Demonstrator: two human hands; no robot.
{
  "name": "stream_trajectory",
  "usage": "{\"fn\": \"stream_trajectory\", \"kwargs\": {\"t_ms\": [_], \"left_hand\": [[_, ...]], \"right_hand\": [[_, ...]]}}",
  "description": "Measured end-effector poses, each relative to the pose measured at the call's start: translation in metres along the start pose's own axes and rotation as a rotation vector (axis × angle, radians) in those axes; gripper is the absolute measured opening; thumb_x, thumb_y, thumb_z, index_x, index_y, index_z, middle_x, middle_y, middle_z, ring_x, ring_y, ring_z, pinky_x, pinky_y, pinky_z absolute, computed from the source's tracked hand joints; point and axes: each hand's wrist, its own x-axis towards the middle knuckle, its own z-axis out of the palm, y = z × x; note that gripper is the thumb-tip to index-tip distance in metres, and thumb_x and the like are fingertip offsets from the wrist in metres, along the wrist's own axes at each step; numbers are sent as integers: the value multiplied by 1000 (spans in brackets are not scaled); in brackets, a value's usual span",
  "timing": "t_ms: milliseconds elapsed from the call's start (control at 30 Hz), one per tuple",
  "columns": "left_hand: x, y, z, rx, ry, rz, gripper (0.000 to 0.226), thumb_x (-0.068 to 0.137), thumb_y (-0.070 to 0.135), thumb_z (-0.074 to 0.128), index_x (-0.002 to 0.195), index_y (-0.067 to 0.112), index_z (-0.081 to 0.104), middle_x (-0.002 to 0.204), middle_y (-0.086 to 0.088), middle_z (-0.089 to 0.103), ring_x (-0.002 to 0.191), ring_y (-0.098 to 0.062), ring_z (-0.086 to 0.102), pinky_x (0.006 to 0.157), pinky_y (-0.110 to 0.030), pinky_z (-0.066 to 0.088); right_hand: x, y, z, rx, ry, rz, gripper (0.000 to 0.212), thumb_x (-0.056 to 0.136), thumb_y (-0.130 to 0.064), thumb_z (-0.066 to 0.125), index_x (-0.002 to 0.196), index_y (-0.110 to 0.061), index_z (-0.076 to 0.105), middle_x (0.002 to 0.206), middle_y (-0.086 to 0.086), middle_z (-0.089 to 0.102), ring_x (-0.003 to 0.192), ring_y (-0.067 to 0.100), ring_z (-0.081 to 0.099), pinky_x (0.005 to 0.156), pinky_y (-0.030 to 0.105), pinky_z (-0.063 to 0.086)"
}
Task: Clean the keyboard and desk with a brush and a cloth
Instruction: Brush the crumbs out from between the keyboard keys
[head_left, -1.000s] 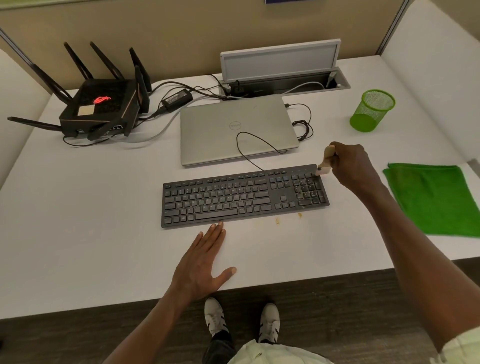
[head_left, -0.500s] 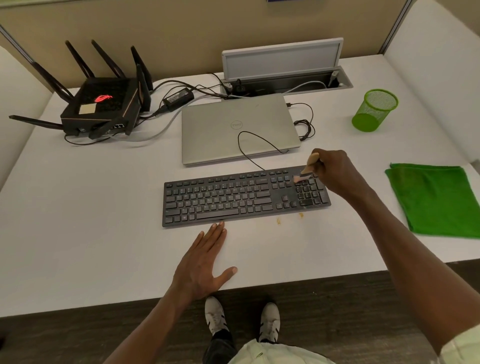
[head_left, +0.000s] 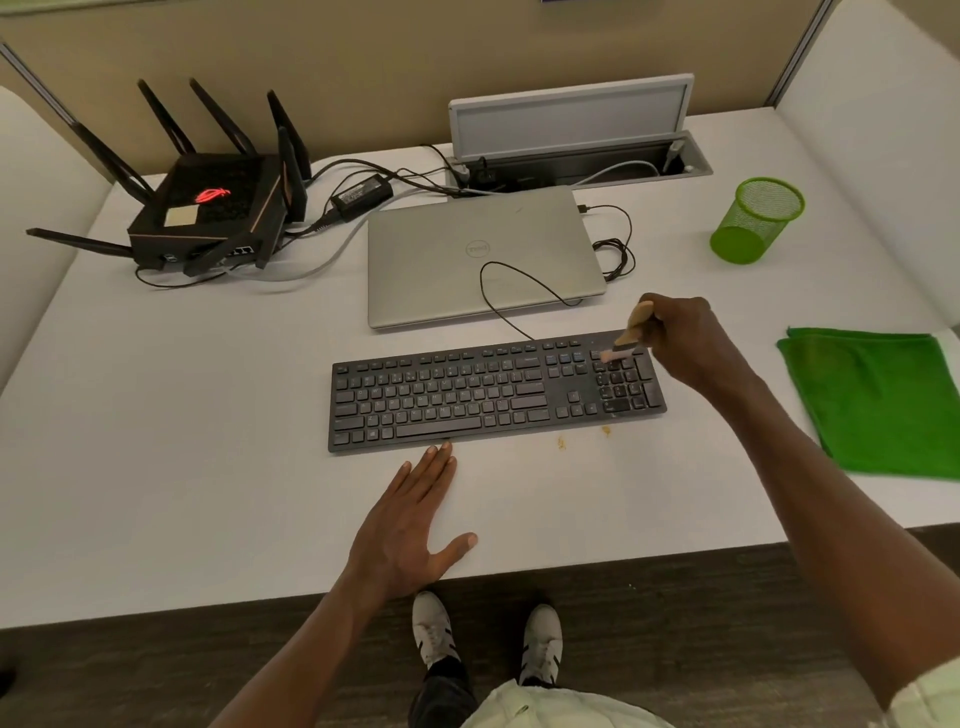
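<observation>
A black keyboard (head_left: 467, 397) lies across the middle of the white desk (head_left: 182, 467). My right hand (head_left: 685, 338) grips a small wooden-handled brush (head_left: 631, 330), its pale bristles on the top keys of the number pad. My left hand (head_left: 410, 525) rests flat on the desk, fingers straight, fingertips at the keyboard's front edge. A folded green cloth (head_left: 878, 400) lies at the right edge of the desk. Two small brown crumb spots (head_left: 582, 436) sit on the desk just in front of the keyboard's right part.
A closed silver laptop (head_left: 478, 260) sits behind the keyboard, with the keyboard's cable looping over it. A black router (head_left: 208, 213) with antennas stands back left, a power adapter and cables beside it. An open cable tray (head_left: 576, 150) is at the back, a green mesh cup (head_left: 756, 221) back right.
My right hand has swept the brush from the keyboard's top right corner leftward onto the number pad's top keys. My left hand has stayed flat on the desk.
</observation>
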Motion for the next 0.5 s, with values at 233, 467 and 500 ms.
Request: {"fn": "stream_trajectory", "kwargs": {"t_ms": [233, 467, 500], "left_hand": [[0, 1, 0, 2, -3, -3, 93, 97, 74, 35, 163, 12, 14, 172, -1, 1, 158, -13, 1, 126, -37, 8], [0, 1, -1, 3, -17, -9, 93, 97, 75, 33, 163, 12, 12, 172, -1, 0, 158, -12, 0, 126, -37, 7], [0, 1, -1, 2, -19, -10, 94, 97, 75, 33, 163, 12, 12, 172, 0, 0, 158, -12, 0, 126, -37, 7]], "right_hand": [[-6, 28, -25, -66, 98, 104, 25, 78, 11, 52, 80, -10, 65, 68, 4, 67, 63, 30, 62, 61, 39, 52], [-4, 10, -11, -75, 221, 282, 13, 88, -5, 52, 79, -4, 60, 67, 8, 63, 57, 26, 51, 56, 34, 40], [-7, 9, -8, -72, 223, 321, 16, 91, -7, 51, 79, -1, 59, 66, 9, 62, 56, 25, 50, 55, 32, 39]]}}
